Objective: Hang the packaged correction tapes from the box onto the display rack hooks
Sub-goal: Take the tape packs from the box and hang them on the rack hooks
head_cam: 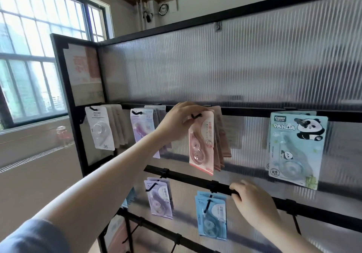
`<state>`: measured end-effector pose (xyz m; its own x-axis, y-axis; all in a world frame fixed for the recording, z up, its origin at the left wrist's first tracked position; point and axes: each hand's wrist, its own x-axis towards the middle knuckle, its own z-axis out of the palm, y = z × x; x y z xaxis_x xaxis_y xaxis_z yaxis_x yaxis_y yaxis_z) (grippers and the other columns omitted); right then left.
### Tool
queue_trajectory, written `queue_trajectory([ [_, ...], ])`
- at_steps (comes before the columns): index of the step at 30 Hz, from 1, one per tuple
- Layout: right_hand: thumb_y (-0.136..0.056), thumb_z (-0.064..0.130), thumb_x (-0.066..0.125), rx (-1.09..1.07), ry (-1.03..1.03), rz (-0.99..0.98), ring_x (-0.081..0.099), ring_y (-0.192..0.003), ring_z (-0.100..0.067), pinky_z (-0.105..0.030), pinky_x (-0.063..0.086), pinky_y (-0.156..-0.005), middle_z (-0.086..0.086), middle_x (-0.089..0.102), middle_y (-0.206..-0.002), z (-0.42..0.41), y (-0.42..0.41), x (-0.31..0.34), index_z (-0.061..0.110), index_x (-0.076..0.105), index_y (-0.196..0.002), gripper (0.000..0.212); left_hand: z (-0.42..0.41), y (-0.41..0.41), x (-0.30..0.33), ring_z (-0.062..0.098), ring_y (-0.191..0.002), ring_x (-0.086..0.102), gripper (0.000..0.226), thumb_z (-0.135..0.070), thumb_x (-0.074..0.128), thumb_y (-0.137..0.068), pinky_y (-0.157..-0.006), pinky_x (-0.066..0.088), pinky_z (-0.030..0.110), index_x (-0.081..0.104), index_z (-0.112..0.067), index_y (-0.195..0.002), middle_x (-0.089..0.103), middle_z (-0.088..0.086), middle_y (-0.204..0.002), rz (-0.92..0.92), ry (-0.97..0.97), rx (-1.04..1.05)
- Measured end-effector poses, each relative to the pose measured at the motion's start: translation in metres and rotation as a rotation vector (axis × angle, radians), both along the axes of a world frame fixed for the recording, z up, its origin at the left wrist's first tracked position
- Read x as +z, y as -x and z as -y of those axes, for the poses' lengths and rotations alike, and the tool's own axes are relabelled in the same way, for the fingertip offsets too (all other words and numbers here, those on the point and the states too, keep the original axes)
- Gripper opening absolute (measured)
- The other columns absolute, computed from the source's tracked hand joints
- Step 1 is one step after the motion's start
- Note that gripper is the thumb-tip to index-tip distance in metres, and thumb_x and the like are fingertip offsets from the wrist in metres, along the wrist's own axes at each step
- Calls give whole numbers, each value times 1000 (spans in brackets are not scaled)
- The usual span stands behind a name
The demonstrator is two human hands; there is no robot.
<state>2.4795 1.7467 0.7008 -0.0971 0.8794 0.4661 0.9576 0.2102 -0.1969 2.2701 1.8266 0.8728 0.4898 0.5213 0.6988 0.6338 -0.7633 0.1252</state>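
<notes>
The left hand point(176, 121) pinches the pink correction tape pack point(201, 145) at its hook point(195, 116), while below it the right hand point(252, 203) has its fingers point(236, 191) curled round the lower rail point(195, 181)

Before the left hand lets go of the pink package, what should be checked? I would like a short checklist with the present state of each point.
1. Hook passes through the hang hole of the pink package: ok, the hook tip shows in front of the card.
2. Left hand holds the package top: ok, fingers pinch it at the hook.
3. Package pushed fully back against the pink ones behind: cannot tell.
4. Package hangs straight: not ok, it tilts slightly.
5. Right hand steadies the rack: ok, it grips the lower black bar.
6. Box with remaining packages within reach: cannot tell, it is out of view.
</notes>
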Motion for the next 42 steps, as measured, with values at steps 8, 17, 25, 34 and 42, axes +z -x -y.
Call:
queue_trajectory([
  [8, -96, 25, 43, 5, 1, -12, 54, -100, -8, -17, 44, -77, 10, 58, -111, 8, 14, 3, 25, 58, -119, 27, 9, 8, -1, 21, -116, 53, 45, -1, 52, -89, -98, 43, 41, 55, -21, -129, 58, 1, -127, 16, 20, 17],
  [17, -96, 24, 40, -41, 7, 41, 54, -91, -13, -23, 43, -67, 5, 58, -101, 27, 11, 2, 20, 59, -109, 23, 25, 4, -8, 19, -116, 54, 43, 3, 50, -87, -95, 42, 26, 57, -14, -127, 57, 4, -130, 88, -8, -9],
  [25, -95, 27, 43, -96, 4, 47, 54, -101, -14, -26, 48, -78, 5, 59, -110, 49, 28, 1, 21, 58, -114, 25, 42, 26, -25, 30, -126, 43, 71, 10, 52, -80, -101, 40, 43, 33, -17, -143, 33, 5, -148, 99, 111, 41],
  [34, -95, 28, 44, -164, 20, 139, 51, -103, -16, -23, 44, -80, -1, 53, -119, 82, 65, -16, 20, 48, -129, 35, 75, 87, -97, 18, -137, 29, 73, -1, 60, -81, -113, 26, 33, 28, -19, -145, 32, 3, -149, 68, 169, 97],
  [42, -95, 28, 45, -148, 113, 166, 46, -115, -20, -29, 43, -94, -5, 46, -131, 90, 107, -54, 18, 43, -133, 39, 101, 143, -166, 14, -141, 21, 72, -5, 61, -82, -115, 19, 30, 30, -18, -145, 29, 0, -151, 45, 297, 172],
])
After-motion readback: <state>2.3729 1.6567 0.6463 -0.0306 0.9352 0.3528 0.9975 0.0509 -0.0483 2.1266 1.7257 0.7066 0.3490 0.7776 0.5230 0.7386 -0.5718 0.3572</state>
